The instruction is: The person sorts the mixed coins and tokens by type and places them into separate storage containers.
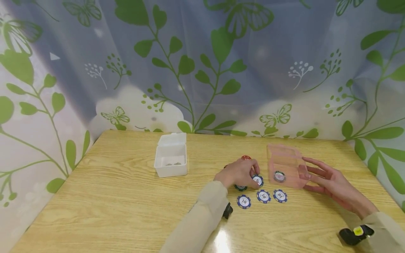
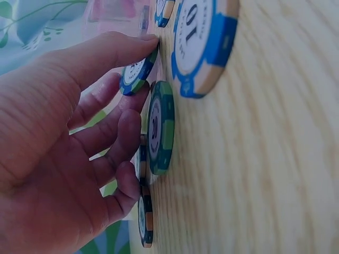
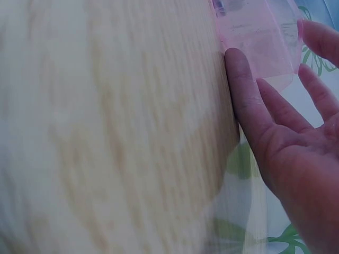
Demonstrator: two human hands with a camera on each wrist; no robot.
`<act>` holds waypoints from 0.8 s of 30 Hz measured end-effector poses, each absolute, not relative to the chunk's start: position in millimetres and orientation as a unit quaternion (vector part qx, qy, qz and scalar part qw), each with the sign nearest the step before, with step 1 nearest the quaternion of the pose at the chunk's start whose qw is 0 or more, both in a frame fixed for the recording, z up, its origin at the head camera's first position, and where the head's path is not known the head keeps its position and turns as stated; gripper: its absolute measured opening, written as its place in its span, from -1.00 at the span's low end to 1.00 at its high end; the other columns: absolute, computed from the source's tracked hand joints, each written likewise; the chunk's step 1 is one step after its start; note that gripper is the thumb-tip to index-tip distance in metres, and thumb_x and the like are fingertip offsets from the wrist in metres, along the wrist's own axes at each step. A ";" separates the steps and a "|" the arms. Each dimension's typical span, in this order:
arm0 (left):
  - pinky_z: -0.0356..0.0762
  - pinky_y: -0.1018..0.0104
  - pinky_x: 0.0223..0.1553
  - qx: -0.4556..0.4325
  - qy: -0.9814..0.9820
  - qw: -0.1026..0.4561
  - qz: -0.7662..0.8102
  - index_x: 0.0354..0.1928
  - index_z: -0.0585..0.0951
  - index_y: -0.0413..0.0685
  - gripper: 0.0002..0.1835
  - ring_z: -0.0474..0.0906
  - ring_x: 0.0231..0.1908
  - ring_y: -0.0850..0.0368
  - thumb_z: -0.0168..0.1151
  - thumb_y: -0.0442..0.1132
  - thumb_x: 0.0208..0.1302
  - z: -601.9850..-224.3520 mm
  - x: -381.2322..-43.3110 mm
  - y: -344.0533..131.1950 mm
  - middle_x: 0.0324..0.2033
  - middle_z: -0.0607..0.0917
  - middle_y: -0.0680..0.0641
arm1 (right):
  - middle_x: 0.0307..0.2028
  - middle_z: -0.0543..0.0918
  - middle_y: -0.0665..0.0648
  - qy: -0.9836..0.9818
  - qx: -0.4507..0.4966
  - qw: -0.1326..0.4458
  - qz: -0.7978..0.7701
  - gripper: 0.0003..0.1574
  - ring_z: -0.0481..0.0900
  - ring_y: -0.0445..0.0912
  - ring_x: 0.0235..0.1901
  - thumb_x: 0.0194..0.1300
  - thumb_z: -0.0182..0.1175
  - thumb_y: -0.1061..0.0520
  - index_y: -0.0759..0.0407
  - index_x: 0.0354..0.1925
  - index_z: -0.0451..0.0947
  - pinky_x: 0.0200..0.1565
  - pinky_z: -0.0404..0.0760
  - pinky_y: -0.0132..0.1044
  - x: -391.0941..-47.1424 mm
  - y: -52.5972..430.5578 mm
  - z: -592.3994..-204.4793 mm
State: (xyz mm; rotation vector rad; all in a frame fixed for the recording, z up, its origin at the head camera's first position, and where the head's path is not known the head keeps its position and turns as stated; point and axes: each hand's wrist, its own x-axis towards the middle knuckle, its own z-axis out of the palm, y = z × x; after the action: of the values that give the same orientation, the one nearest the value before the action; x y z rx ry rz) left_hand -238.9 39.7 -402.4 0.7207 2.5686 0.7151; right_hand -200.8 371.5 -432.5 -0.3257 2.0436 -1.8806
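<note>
Between the thumb and a finger, my left hand (image 1: 238, 172) pinches a blue-edged poker chip (image 2: 139, 73), tilted up on its edge. A green poker chip (image 2: 160, 127) marked 20 lies right under the curled fingers. Blue chips marked 10 (image 1: 263, 196) lie flat just in front of it. A red chip (image 1: 246, 157) shows behind the hand, which partly hides others. Over on the right stands a see-through pink plastic box (image 1: 286, 151) with a chip (image 1: 279, 176) inside. My right hand (image 1: 330, 181) holds this box by its right side, fingers spread along the wall.
A white plastic box (image 1: 171, 171) with its lid up stands at the left back, small round pieces (image 1: 173, 164) in its bottom. The wooden table (image 1: 104, 196) ends at a patterned curtain (image 1: 202, 70) behind.
</note>
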 end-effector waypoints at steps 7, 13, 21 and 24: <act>0.49 0.37 -0.23 0.269 0.907 0.201 0.254 0.05 0.62 0.30 -0.59 0.49 -0.24 0.26 0.53 -0.08 0.18 -402.8 -239.6 37.6 -0.21 0.58 0.19 | 0.19 0.57 -0.36 0.720 -0.113 0.172 -0.662 -0.24 0.70 -0.29 0.09 0.60 -0.02 0.29 -0.05 0.61 0.04 -0.02 0.74 -0.24 -201.3 372.1 -433.1; 0.50 0.40 -0.24 0.281 0.900 0.221 0.247 0.12 0.65 0.28 -0.51 0.49 -0.26 0.25 0.50 -0.26 0.13 -400.2 -240.1 35.9 -0.20 0.60 0.17 | 0.19 0.57 -0.36 0.724 -0.111 0.171 -0.659 -0.23 0.70 -0.29 0.09 0.60 -0.02 0.28 -0.03 0.62 0.02 -0.02 0.74 -0.24 -202.1 372.7 -433.3; 0.50 0.41 -0.27 0.277 0.898 0.225 0.259 0.09 0.65 0.27 -0.52 0.51 -0.28 0.25 0.49 -0.30 0.14 -399.0 -239.8 33.4 -0.23 0.61 0.16 | 0.20 0.54 -0.38 0.727 -0.120 0.173 -0.653 -0.21 0.67 -0.34 0.11 0.61 -0.03 0.28 0.00 0.63 -0.03 -0.01 0.74 -0.25 -202.5 373.5 -433.6; 0.49 0.41 -0.27 0.275 0.898 0.223 0.261 0.07 0.65 0.25 -0.54 0.49 -0.29 0.24 0.50 -0.30 0.13 -399.5 -240.3 32.6 -0.24 0.59 0.16 | 0.20 0.54 -0.38 0.725 -0.120 0.174 -0.655 -0.22 0.67 -0.33 0.11 0.61 -0.03 0.28 0.00 0.63 -0.02 -0.01 0.74 -0.25 -202.6 373.5 -433.8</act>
State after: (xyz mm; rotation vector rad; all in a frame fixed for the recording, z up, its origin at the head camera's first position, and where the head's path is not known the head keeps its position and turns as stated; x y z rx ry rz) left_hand -240.3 32.6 -399.5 0.7584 2.4796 0.7214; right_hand -202.6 373.5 -433.8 -0.3393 2.0569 -1.8582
